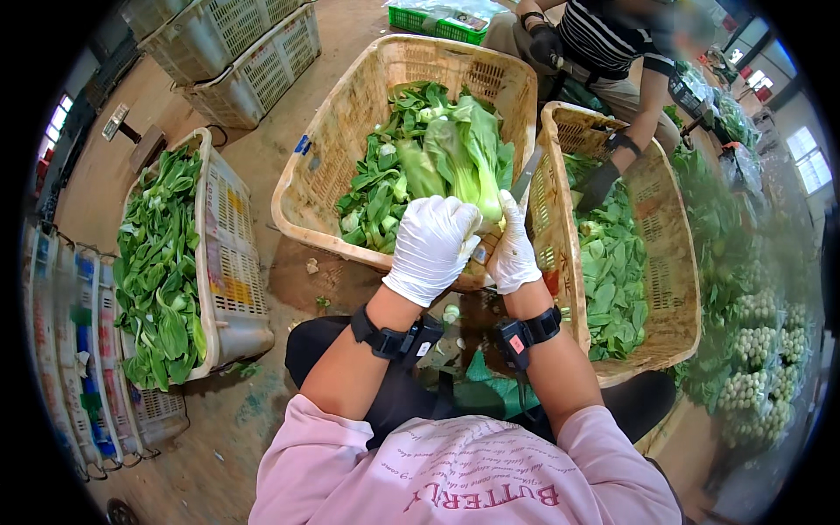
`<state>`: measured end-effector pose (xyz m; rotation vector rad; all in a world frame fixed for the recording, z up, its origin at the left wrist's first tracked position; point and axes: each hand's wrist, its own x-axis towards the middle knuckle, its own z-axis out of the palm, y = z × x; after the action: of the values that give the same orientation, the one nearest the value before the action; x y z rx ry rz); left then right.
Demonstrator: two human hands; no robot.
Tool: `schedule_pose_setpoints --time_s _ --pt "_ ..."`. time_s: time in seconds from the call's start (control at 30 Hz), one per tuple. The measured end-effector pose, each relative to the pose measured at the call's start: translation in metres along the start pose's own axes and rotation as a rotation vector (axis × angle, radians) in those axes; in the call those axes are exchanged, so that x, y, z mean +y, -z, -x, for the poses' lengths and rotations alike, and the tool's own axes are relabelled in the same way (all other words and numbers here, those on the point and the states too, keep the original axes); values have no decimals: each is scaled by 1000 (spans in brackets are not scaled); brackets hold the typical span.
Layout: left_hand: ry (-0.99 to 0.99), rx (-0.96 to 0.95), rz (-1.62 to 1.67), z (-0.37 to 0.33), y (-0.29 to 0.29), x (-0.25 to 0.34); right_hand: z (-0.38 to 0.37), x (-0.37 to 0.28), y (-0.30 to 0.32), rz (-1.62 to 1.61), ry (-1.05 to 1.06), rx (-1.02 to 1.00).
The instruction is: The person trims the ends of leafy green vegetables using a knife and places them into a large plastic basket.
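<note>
My left hand [433, 245], in a white glove, is closed around the pale base of a bok choy [464, 153] whose green leaves point away from me. My right hand [512, 245], also gloved in white, holds a knife [523, 185] against the stalk end of that bok choy; the blade sticks up past my fingers. Both hands hover over the near rim of a tan plastic basket [328, 166] half filled with loose leafy greens. Black bands sit on both my wrists.
A second tan basket [674, 262] of greens stands to the right, where another person in a striped shirt reaches in with a dark-gloved hand [599, 184]. A white crate [227, 262] of greens sits left. Stacked trimmed bok choy [761, 350] lies far right; empty grey crates [254, 52] stand behind.
</note>
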<state>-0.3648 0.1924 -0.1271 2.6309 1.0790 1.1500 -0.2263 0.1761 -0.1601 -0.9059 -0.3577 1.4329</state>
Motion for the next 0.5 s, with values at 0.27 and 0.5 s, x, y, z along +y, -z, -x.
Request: schedule_pose_setpoints --time_s 0.27,0.5 --pt "441 -62 -121 7 11 -24 -9 -25 -4 264 352 -29" --pt "992 259 1698 6 -16 -18 8 -20 -37 568 560 -204"
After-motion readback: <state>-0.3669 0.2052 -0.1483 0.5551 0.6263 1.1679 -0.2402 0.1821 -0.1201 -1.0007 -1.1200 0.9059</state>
